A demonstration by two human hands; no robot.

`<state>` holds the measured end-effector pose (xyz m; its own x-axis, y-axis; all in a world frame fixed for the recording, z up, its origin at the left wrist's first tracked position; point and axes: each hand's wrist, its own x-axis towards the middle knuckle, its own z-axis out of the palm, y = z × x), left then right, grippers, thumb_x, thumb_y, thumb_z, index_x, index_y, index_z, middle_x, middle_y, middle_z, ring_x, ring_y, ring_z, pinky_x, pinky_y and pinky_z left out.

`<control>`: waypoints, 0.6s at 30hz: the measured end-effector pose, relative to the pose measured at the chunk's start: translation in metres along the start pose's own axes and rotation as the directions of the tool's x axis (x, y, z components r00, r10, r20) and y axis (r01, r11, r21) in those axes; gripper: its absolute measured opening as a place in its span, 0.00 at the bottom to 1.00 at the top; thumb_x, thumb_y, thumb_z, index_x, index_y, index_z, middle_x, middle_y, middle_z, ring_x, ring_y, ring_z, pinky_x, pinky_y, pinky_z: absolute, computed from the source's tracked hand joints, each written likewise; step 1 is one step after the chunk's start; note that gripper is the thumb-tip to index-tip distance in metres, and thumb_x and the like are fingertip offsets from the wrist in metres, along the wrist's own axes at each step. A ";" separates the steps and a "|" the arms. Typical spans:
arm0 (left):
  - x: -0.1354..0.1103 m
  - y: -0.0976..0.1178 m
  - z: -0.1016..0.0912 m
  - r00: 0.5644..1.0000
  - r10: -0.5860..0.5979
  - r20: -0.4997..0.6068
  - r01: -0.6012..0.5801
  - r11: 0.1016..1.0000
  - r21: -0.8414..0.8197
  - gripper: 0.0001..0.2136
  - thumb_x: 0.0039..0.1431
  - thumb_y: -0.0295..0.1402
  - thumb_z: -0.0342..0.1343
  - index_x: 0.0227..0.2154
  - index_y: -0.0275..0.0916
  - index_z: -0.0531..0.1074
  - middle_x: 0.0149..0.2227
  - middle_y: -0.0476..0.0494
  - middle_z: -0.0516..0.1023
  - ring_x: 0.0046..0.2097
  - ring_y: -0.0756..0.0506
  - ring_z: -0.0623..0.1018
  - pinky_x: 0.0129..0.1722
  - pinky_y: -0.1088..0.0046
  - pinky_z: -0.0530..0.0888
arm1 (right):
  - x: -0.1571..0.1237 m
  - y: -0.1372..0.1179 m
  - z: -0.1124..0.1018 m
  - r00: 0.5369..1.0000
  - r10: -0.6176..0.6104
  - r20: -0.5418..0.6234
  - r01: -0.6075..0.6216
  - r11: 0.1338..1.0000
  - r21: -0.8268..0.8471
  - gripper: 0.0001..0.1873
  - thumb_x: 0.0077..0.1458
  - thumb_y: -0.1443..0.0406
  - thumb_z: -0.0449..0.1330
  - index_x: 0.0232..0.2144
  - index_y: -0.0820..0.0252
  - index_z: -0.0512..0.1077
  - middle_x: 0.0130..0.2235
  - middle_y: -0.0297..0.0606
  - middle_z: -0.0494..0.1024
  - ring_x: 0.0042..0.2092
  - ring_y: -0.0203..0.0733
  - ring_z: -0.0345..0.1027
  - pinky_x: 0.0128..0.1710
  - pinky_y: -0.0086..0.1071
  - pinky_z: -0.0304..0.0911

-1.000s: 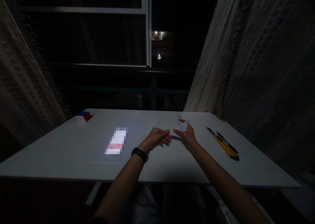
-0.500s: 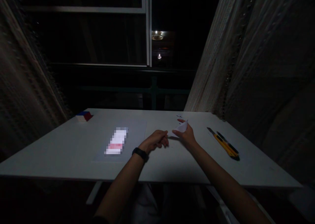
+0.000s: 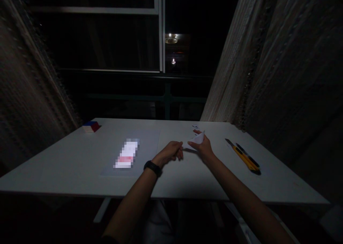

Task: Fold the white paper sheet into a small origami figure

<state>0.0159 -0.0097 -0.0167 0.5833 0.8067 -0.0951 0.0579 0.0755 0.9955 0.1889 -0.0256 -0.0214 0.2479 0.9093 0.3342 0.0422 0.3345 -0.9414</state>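
White paper (image 3: 198,139), kinda bent up, is just right of center frame, pinched between the thumb and fingers of the right hand (image 3: 205,147), while the left hand (image 3: 170,152) has its fingertips right at the paper's left end, though honestly I can't tell if they're gripping it. Yellow cutter (image 3: 244,159) and a dark pen (image 3: 248,155) lie side by side at mid-right on the white table (image 3: 174,187), and a blue-and-red block (image 3: 91,126) sits way over at mid-left.
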 end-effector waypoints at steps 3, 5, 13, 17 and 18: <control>0.000 0.001 0.002 0.999 0.035 -0.018 -0.035 0.999 0.006 0.19 0.54 0.49 0.46 0.24 0.35 0.63 0.16 0.47 0.71 0.15 0.54 0.67 0.12 0.82 0.50 | 0.000 -0.001 0.000 0.999 0.029 -0.017 -0.028 0.998 0.052 0.37 0.26 0.61 0.70 0.43 0.58 0.65 0.29 0.31 0.67 0.30 0.38 0.60 0.31 0.36 0.61; 0.001 0.001 0.002 0.996 0.066 -0.055 -0.064 0.998 0.022 0.21 0.54 0.50 0.45 0.25 0.34 0.65 0.18 0.45 0.72 0.16 0.53 0.68 0.12 0.81 0.52 | -0.001 -0.003 0.000 0.998 0.057 -0.036 -0.054 0.995 0.079 0.36 0.26 0.62 0.70 0.43 0.58 0.65 0.29 0.30 0.67 0.30 0.38 0.60 0.31 0.37 0.62; 0.002 0.004 0.004 0.951 0.169 -0.257 -0.123 0.975 0.184 0.20 0.49 0.48 0.54 0.28 0.31 0.73 0.28 0.39 0.77 0.22 0.51 0.74 0.16 0.79 0.64 | 0.000 -0.004 0.001 0.995 0.067 -0.073 -0.058 0.992 0.115 0.35 0.26 0.63 0.70 0.42 0.58 0.66 0.32 0.32 0.69 0.33 0.38 0.62 0.33 0.36 0.62; 0.000 0.006 0.006 0.956 0.164 -0.241 -0.106 0.966 0.235 0.17 0.49 0.43 0.55 0.27 0.30 0.75 0.23 0.40 0.76 0.20 0.52 0.72 0.15 0.80 0.61 | 0.000 -0.001 0.001 0.995 0.077 -0.060 -0.073 0.995 0.065 0.35 0.26 0.62 0.70 0.42 0.57 0.66 0.28 0.30 0.67 0.29 0.37 0.61 0.31 0.36 0.63; 0.000 0.007 0.007 0.954 0.169 -0.248 -0.106 0.963 0.248 0.16 0.50 0.42 0.55 0.26 0.30 0.75 0.22 0.41 0.76 0.20 0.52 0.71 0.15 0.80 0.61 | 0.000 0.000 0.002 0.995 0.087 -0.056 -0.084 0.995 0.060 0.35 0.26 0.62 0.70 0.42 0.57 0.66 0.28 0.29 0.67 0.29 0.37 0.61 0.31 0.37 0.63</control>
<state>0.0215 -0.0132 -0.0102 0.3651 0.9277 0.0784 0.1948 -0.1585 0.9680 0.1873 -0.0248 -0.0211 0.3047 0.9197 0.2476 -0.0367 0.2711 -0.9619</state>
